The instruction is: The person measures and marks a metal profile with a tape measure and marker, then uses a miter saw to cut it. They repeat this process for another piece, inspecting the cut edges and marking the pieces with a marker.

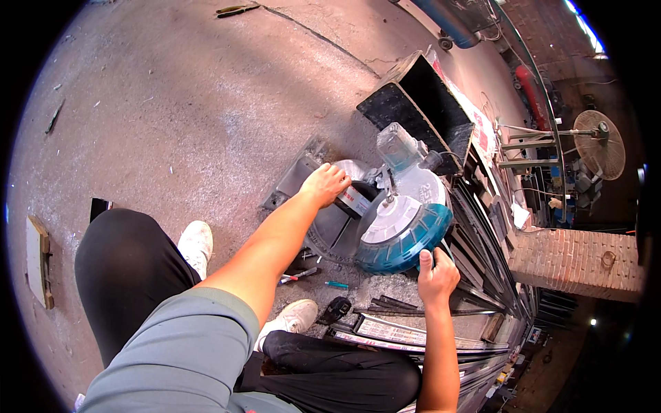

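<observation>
A mitre saw (403, 220) with a teal blade guard stands on the dusty floor in front of me, its round grey table (334, 230) on the left side. My left hand (326, 184) is closed over a dark piece with a white and red label (353, 201), which lies on the saw table beside the blade housing. Its full shape is hidden by my fingers and the saw. On the near right of the guard, my right hand (438, 275) is wrapped round the saw's handle, thumb up. The handle itself is mostly covered by that hand.
Behind the saw sits a black open-ended box (413, 96). Long metal profiles (406, 332) lie in bundles to the right. Near my shoe are a black tape measure (335, 310) and a marker (300, 276). Pliers (235, 11) lie far off; a fan (599, 144) stands at the right.
</observation>
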`<state>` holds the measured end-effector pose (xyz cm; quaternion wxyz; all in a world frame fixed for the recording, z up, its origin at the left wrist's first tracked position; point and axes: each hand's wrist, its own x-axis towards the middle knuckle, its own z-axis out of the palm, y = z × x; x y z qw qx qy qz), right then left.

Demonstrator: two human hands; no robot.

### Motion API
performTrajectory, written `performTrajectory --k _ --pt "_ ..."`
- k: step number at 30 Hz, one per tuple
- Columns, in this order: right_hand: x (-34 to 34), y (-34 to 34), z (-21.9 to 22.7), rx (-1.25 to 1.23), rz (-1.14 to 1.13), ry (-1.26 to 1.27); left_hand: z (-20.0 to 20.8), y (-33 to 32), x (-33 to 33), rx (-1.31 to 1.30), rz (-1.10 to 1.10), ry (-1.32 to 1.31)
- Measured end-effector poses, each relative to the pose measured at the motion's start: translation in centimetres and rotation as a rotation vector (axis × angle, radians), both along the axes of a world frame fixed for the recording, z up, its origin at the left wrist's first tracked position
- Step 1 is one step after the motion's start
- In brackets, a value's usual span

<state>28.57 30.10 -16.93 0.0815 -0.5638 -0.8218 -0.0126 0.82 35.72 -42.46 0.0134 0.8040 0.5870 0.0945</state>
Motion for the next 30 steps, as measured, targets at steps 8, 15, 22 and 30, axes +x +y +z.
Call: performTrajectory --k 8,15,22,30 --pt "0.1 -0.3 -0.2 -0.016 0.017 -0.002 0.5 0.0 0.0 -0.022 -0.005 -0.008" --pt "0.2 0.2 0.3 -0.201 0.078 0.057 0.1 0.1 -0.2 -0.002 -0.001 -0.02" --pt "0.5 -0.6 -0.4 -0.326 0.104 0.032 -0.5 0.3 0.0 0.042 0.018 -0.041" --pt "0.1 -1.4 -1.4 -0.23 0.116 0.046 -1.0 0.8 -0.2 0.061 -0.004 -0.054"
